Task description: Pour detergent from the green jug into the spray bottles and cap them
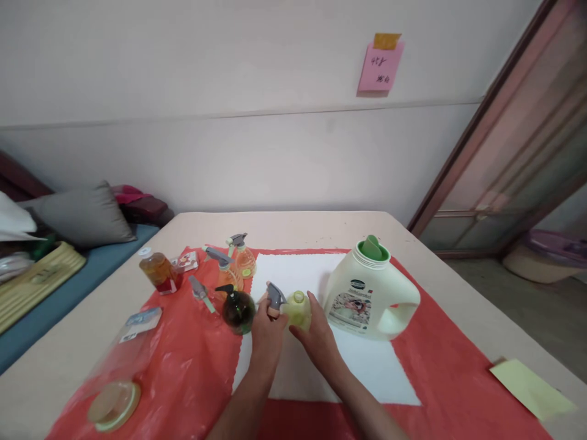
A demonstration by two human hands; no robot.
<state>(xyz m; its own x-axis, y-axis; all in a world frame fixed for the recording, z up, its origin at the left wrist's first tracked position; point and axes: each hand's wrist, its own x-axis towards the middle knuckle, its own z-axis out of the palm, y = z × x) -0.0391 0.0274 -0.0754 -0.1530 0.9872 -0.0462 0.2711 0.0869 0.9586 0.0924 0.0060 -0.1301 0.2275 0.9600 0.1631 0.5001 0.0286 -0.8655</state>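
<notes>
Wall: pale and plain, behind everything; a pink note (380, 68) is taped high on it, right of centre.
Counter: beige (284, 229), set against the wall, carrying all the bottles.
Red sheet: shiny plastic (183, 379), spread over much of the counter, creased at the left.
White cloth: flat on the red sheet (293, 266), under both hands.
Jug: large, cream-coloured (367, 293), upright on the right part of the cloth, its handle to the right and a green piece in its open mouth.
Clear container: see-through (132, 348), lying at the left, with a round lid (114, 404) at its near end; whether the two are joined, I cannot tell.
Right hand: on the right side of the small bottle (316, 330), fingers curved around it.
Left hand: just beside the small bottle (267, 327), fingers closed on the grey spray head.
Amber bottle: white-capped (159, 270), at the far left of the group, red towards its base.
Dark bottle: round, with a black top (238, 311), just left of the left hand.
Spray bottles: three clear ones with grey heads (246, 261), grouped between the amber and dark bottles.
Small bottle: yellow-green, its mouth open (299, 313), held over the cloth, left of the jug.
Yellow note: near the counter's right edge (532, 388).
Spray head: grey (275, 296), off the small bottle's mouth.
</notes>
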